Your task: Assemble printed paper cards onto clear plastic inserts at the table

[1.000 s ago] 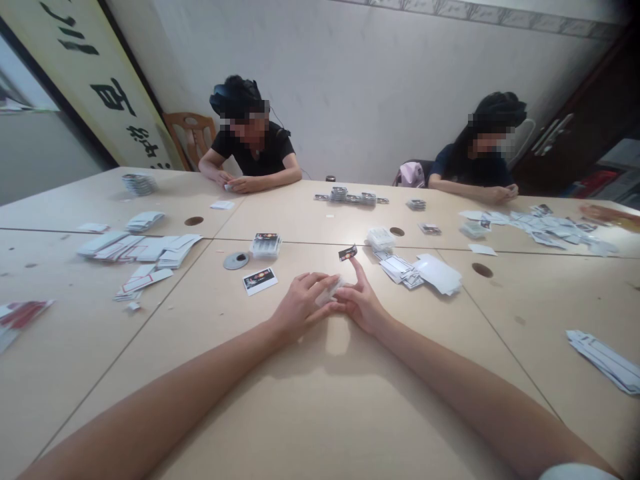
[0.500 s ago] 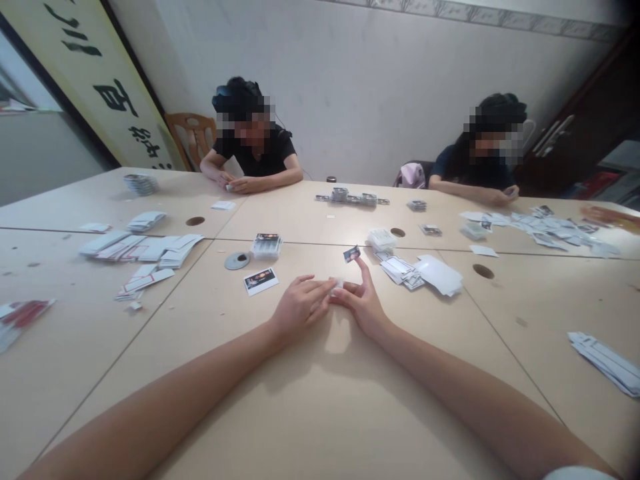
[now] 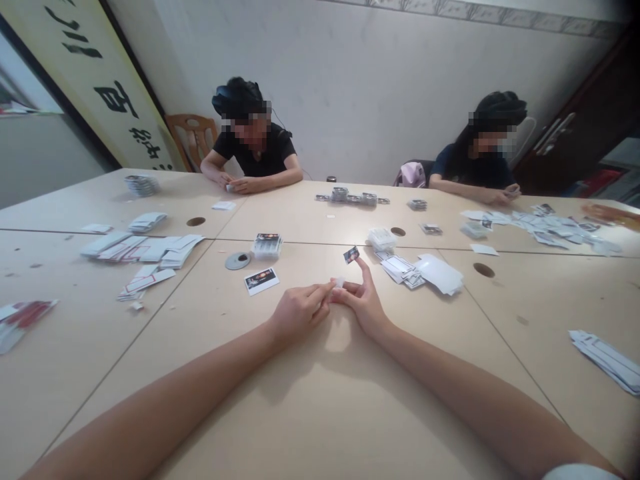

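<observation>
Both of my hands meet over the middle of the table around a small whitish, see-through plastic piece [image 3: 339, 283], mostly covered by fingers. My left hand [image 3: 303, 308] pinches it from the left, with fingers bent together. My right hand [image 3: 365, 303] grips its other side between thumb and curled fingers. The right index finger points up, and a small dark picture sticker [image 3: 351, 255] clings to its tip. Beyond my left hand lies a white card with a dark printed picture [image 3: 261, 281]. Behind that card is a clear plastic box [image 3: 267, 247] with a similar picture on top.
White cards [image 3: 143, 248] lie in piles at left; more white sheets [image 3: 440, 275] and stacked clear cases [image 3: 381, 239] are at right. A grey round cover [image 3: 237, 261] and cable hole [image 3: 483, 270] interrupt the tabletop. Two people [image 3: 257, 150] sit opposite, handling small items.
My left fingers, more spread and raised before, have bent in closer around the plastic piece, which shows a little more. The sticker on my right index fingertip has turned slightly.
</observation>
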Available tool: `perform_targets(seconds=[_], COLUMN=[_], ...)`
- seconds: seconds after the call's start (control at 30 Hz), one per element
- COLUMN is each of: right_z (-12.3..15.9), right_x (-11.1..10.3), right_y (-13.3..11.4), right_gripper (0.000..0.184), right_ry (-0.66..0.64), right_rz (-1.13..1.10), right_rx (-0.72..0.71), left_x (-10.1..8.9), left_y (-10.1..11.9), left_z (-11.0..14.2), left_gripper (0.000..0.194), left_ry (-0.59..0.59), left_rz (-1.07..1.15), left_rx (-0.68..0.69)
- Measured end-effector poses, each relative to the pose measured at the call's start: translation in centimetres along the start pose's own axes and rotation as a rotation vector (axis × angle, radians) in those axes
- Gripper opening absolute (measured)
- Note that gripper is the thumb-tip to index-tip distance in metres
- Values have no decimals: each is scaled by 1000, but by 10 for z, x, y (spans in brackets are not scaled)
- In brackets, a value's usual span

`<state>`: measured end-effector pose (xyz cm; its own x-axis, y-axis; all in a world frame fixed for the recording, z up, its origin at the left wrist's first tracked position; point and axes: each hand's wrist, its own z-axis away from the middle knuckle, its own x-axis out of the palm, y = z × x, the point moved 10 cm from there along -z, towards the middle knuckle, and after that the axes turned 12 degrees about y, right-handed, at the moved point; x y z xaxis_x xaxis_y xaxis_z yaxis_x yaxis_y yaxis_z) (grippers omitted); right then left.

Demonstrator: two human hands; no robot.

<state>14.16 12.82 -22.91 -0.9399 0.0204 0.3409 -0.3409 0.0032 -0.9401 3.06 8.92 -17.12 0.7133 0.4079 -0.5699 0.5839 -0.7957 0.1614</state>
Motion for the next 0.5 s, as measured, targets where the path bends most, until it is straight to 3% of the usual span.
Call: perform_targets(seconds=[0.27, 0.5], right_z=[-1, -1], right_x=[0, -1], right_y=[-1, 1], right_gripper=[104, 104], right_ry=[-5, -2], right_rz=[16, 25], right_rx=[-12, 4], left_x=[6, 9], left_y=[4, 1], left_z=[3, 4], left_gripper=[40, 45], left_ry=[-21, -53], left_rz=[-71, 7], left_rx=[32, 7])
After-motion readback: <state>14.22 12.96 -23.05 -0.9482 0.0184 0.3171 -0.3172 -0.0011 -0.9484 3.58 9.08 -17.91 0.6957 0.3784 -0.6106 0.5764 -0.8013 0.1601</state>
